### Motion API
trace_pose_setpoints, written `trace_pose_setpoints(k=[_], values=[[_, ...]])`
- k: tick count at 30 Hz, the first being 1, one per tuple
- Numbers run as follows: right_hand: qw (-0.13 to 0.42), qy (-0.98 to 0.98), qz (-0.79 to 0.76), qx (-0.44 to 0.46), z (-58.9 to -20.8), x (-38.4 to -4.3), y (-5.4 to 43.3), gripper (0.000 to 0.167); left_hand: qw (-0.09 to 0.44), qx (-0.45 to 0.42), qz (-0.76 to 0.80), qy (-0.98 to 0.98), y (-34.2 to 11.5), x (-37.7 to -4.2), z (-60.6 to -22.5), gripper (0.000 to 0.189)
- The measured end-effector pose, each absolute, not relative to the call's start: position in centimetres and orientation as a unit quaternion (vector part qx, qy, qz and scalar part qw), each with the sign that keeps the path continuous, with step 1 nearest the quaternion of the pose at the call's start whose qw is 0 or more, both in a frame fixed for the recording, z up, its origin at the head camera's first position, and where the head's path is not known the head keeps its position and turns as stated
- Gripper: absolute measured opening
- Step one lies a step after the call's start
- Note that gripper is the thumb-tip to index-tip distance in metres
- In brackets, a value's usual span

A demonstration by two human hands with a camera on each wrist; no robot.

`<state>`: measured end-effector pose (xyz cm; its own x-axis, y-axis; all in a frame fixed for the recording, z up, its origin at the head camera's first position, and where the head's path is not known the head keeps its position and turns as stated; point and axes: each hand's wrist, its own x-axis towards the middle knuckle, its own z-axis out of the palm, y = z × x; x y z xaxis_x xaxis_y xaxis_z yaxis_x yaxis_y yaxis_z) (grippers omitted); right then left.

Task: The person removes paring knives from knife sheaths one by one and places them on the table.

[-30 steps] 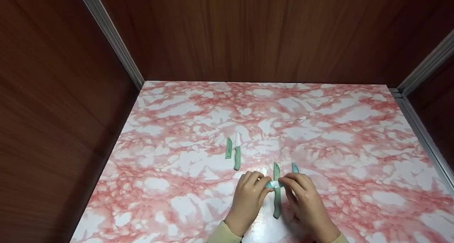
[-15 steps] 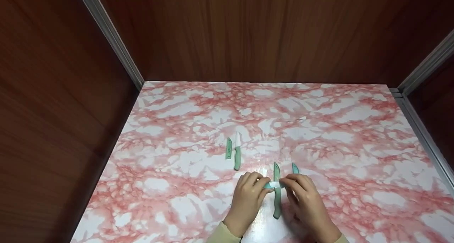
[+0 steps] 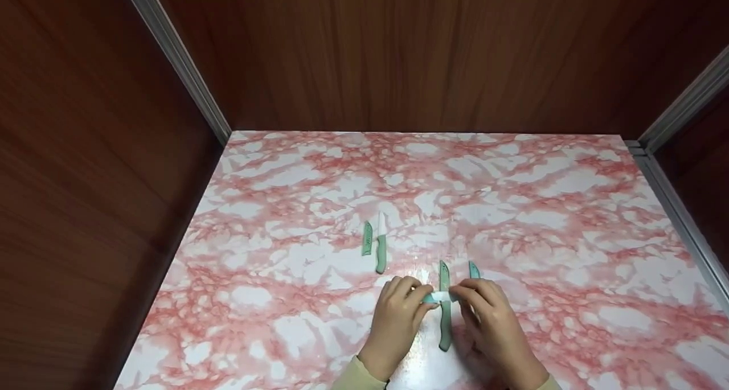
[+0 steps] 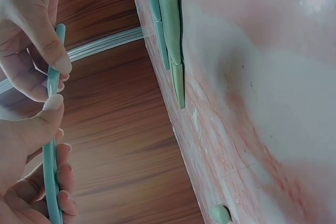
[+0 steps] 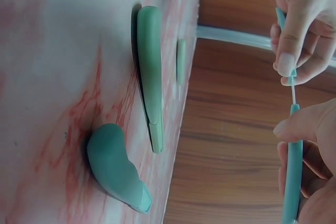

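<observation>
Held level between both hands is a small teal paring knife (image 3: 442,295), with a short stretch of white blade showing between its teal parts. My left hand (image 3: 398,313) pinches its left part and my right hand (image 3: 491,316) its right part. Which part is handle and which is sheath I cannot tell. Directly below, a green sheathed knife (image 3: 445,327) lies on the table. A second teal sheathed knife (image 5: 118,163) lies to its right, mostly hidden by the right hand in the head view.
Farther left on the red-and-white marbled table (image 3: 273,321) lies a green-handled knife (image 3: 381,253) with its white blade bare. Its green sheath (image 3: 367,238) is just left of it. Brown wood-grain panels (image 3: 398,54) rise behind and at both sides.
Both hands hold almost the same place. The right hand has shifted very slightly right, and a little more white blade shows. The knives on the table have not moved.
</observation>
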<state>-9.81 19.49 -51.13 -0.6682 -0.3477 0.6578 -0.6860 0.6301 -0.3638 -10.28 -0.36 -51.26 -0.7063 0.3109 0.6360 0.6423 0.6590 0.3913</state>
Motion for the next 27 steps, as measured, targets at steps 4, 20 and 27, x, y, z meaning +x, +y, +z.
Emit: trace_pose_setpoints(k=[4,20,27], values=[[0.272,-0.862,0.307,0.297,-51.11,-9.75,19.54,0.02,0.256,-0.268,-0.317,-0.873,-0.36,-10.22,-51.27,0.023],[0.273,-0.872,0.291,0.282,-50.86,-9.64,19.82,0.043,0.259,-0.268,-0.313,-0.874,-0.7,-10.34,-51.4,0.024],[0.273,-0.87,0.295,0.284,-50.84,-9.67,19.9,0.043,0.261,-0.269,-0.323,-0.869,-0.78,-10.42,-51.46,0.024]])
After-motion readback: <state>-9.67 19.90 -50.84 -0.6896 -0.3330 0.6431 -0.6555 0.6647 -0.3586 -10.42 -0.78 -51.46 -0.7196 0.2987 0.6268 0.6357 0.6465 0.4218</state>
